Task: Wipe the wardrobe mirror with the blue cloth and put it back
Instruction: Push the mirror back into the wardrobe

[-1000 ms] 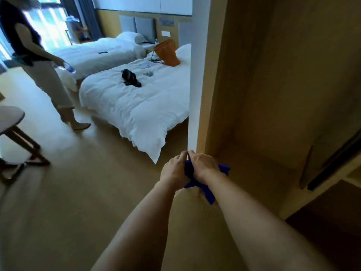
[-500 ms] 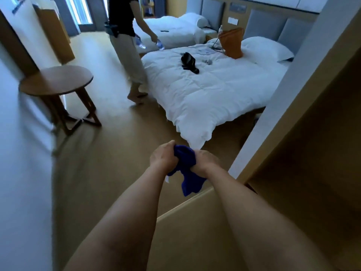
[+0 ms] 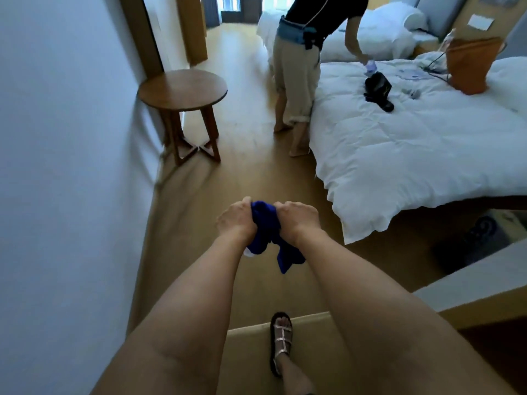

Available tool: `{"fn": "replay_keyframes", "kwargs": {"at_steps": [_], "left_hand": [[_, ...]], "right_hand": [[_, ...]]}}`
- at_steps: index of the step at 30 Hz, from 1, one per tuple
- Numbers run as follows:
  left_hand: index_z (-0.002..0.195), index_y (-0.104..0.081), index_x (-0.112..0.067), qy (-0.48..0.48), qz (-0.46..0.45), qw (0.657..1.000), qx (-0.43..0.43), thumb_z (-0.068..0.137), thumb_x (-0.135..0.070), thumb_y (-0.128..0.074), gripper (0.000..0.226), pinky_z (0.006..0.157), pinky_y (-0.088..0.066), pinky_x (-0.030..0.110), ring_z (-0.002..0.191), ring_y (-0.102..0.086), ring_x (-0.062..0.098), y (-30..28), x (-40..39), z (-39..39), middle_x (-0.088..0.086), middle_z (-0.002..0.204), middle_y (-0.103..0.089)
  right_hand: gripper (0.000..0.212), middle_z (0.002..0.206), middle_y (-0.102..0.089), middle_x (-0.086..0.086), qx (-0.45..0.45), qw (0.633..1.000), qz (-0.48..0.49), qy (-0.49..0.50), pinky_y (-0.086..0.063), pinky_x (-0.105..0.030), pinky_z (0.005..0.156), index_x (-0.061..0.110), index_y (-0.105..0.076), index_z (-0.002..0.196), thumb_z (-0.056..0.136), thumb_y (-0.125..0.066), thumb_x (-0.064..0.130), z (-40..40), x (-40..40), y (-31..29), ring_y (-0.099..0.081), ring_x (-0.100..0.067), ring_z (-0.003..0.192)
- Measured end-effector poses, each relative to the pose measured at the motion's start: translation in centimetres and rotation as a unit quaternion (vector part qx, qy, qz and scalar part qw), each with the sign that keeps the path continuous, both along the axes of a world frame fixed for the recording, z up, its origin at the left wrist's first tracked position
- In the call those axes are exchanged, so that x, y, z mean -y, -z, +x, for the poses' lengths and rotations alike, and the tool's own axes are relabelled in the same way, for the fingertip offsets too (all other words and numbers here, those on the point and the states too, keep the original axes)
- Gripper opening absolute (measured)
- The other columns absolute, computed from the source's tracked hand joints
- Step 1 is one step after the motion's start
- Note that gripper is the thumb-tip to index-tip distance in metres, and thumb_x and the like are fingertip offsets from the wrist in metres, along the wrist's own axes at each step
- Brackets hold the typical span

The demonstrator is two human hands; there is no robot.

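Observation:
The blue cloth (image 3: 266, 232) is bunched between my two hands, held out in front of me above the wooden floor. My left hand (image 3: 235, 219) grips its left side and my right hand (image 3: 298, 220) grips its right side, fingers curled under. Loose ends of the cloth hang down below my wrists. No mirror surface shows plainly in this view; a wardrobe edge (image 3: 470, 283) runs along the lower right.
A white wall (image 3: 62, 166) stands close on the left. A round wooden side table (image 3: 182, 86) is against it. A person (image 3: 302, 67) stands by the white bed (image 3: 413, 143), which carries a black bag (image 3: 377, 88) and an orange bag (image 3: 469, 64). My sandalled foot (image 3: 281, 340) is below.
My view has swung left, away from the wardrobe interior toward the wall and side table. Both hands keep hold of the blue cloth. The other person has moved to the bedside.

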State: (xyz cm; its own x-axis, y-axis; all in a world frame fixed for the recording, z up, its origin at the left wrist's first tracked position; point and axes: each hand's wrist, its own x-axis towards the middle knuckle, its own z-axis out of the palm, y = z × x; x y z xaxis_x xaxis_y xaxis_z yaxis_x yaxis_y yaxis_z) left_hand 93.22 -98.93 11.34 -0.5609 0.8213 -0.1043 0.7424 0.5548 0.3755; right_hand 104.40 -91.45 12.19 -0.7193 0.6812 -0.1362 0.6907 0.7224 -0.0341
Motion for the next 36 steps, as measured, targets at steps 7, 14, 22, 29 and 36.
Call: {"fn": "replay_keyframes", "kwargs": {"at_steps": [7,14,22,29,36], "left_hand": [[0.094,-0.047,-0.019,-0.035,-0.001,0.999,-0.021,0.084,-0.006,-0.043,0.016,0.075,-0.049,0.036,0.091,-0.06,0.027,0.0,-9.3,-6.5,0.005,0.102,-0.06],[0.091,-0.046,-0.02,-0.079,0.006,0.997,-0.023,0.087,-0.008,-0.042,0.013,0.073,-0.051,0.037,0.084,-0.059,0.024,0.7,-17.8,-11.9,0.004,0.097,-0.059],[0.092,-0.044,-0.02,-0.092,-0.008,0.996,-0.005,0.085,-0.006,-0.043,0.015,0.065,-0.043,0.034,0.077,-0.053,0.022,2.0,-23.9,-17.5,0.003,0.095,-0.057],[0.093,-0.043,-0.021,-0.091,0.024,0.996,0.004,0.087,-0.008,-0.046,0.014,0.064,-0.043,0.032,0.076,-0.053,0.02,2.8,-29.3,-24.9,0.001,0.091,-0.054],[0.099,-0.046,-0.02,-0.092,0.037,0.995,0.008,0.088,-0.009,-0.048,0.016,0.07,-0.053,0.036,0.079,-0.058,0.02,2.6,-35.0,-36.4,0.003,0.095,-0.057]], "right_hand": [[0.025,0.097,-0.06,0.0,0.001,0.999,0.012,-0.039,-0.04,-0.032,0.068,0.019,-0.051,0.107,0.085,-0.061,0.027,-7.4,-10.1,0.3,-0.06,-0.022,0.088],[0.025,0.086,-0.053,0.003,0.005,0.998,0.016,-0.059,-0.037,-0.033,0.064,0.019,-0.051,0.106,0.084,-0.062,0.026,-13.8,-19.2,1.2,-0.05,-0.02,0.075],[0.024,0.082,-0.048,0.003,0.021,0.996,0.021,-0.08,-0.034,-0.033,0.064,0.019,-0.05,0.102,0.083,-0.064,0.026,-19.8,-26.0,2.7,-0.045,-0.02,0.073],[0.026,0.08,-0.048,0.003,0.012,0.995,0.043,-0.091,-0.035,-0.032,0.064,0.019,-0.051,0.102,0.084,-0.066,0.029,-27.4,-31.9,3.2,-0.046,-0.018,0.071],[0.02,0.08,-0.049,0.003,-0.008,0.993,0.048,-0.103,-0.035,-0.031,0.064,0.019,-0.051,0.103,0.086,-0.061,0.026,-38.8,-37.8,2.7,-0.047,-0.017,0.07]]}}
